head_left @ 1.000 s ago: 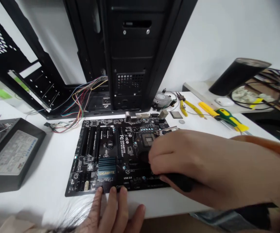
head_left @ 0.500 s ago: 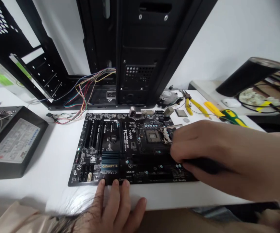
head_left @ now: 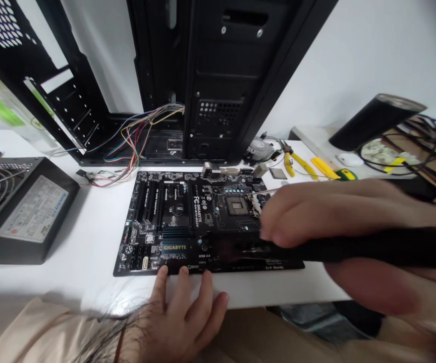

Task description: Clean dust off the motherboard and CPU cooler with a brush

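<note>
A black Gigabyte motherboard (head_left: 180, 212) lies flat on the white table, its bare CPU socket (head_left: 236, 205) right of the middle. At the board's near edge, the fingertips of my left hand (head_left: 187, 312) rest with the fingers spread. My right hand (head_left: 327, 212) is closed around a long black tool (head_left: 384, 247) held over the board's right side. Its front end is dark and blurred against the board, so I cannot tell its kind. The raised metal socket cover (head_left: 256, 205) stands beside the socket, partly hidden by my right hand.
An open black PC case (head_left: 218, 75) with loose coloured wires (head_left: 138, 126) stands behind the board. A power supply (head_left: 32, 206) sits at left. Behind, at right, are a CPU cooler (head_left: 259, 149), a processor chip (head_left: 278, 173), yellow-handled pliers (head_left: 303, 166) and a black cylinder (head_left: 373, 121).
My right hand has tilted and come closer to the camera, exposing more of the black tool. My left fingers stay at the board's edge. The whole view has shifted slightly.
</note>
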